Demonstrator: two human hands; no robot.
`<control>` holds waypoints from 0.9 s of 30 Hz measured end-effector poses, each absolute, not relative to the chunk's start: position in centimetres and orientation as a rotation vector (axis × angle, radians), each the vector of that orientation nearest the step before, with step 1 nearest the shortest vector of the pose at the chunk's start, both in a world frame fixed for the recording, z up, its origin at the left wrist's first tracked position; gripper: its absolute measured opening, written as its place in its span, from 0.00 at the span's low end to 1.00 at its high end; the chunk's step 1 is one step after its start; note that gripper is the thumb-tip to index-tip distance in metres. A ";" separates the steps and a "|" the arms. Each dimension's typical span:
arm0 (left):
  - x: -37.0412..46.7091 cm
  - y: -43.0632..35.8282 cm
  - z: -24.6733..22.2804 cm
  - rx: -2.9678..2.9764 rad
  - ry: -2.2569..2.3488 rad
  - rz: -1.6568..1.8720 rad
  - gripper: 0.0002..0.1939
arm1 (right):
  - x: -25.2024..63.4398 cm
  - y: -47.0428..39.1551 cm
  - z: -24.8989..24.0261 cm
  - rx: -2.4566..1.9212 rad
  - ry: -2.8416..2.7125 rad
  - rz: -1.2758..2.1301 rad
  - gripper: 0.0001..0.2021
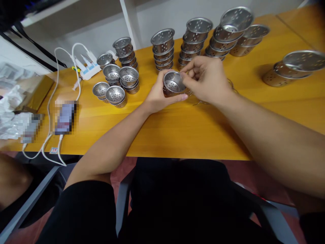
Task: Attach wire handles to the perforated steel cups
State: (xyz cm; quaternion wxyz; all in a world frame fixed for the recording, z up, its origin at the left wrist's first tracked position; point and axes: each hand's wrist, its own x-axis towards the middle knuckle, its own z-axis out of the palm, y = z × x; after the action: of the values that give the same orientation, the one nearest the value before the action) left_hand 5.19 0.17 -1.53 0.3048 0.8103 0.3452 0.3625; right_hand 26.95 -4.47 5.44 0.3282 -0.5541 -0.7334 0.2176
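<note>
A small perforated metal cup (174,84) is tilted up just above the wooden table, its mouth facing me. My left hand (158,91) is closed round its left and near sides. At the cup's right rim, my right hand (205,76) has thumb and forefinger pinched together; what they hold, if anything, I cannot make out. Thin bent wires (200,101) lie on the table under my right hand, partly hidden by it. Behind my hands rise stacks of similar cups, one stack (163,51) just past the left hand and another (194,40) behind the right.
More cup stacks stand left (116,96) and far right (291,67). A phone (65,117) with white cables lies near a power strip (90,69). At the left edge are a cardboard box (35,91), crumpled plastic and another person's arm (12,179). The wooden table's (177,135) front edge runs before me.
</note>
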 end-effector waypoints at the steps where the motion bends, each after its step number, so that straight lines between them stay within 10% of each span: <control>1: 5.3 0.1 -1.5 2.152 0.920 0.957 0.48 | 27.0 -4.5 5.4 -1.457 -1.901 0.589 0.32; 27: 4.6 2.1 -3.5 2.095 0.706 0.911 0.45 | 28.3 -2.1 3.6 -0.773 -1.756 1.035 0.33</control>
State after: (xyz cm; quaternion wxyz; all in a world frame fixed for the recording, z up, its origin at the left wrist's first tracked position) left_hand 4.58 2.12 -3.47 0.3668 0.8151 0.2748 0.3544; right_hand 28.27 -2.09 3.63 0.4625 -0.3145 -0.7142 0.4209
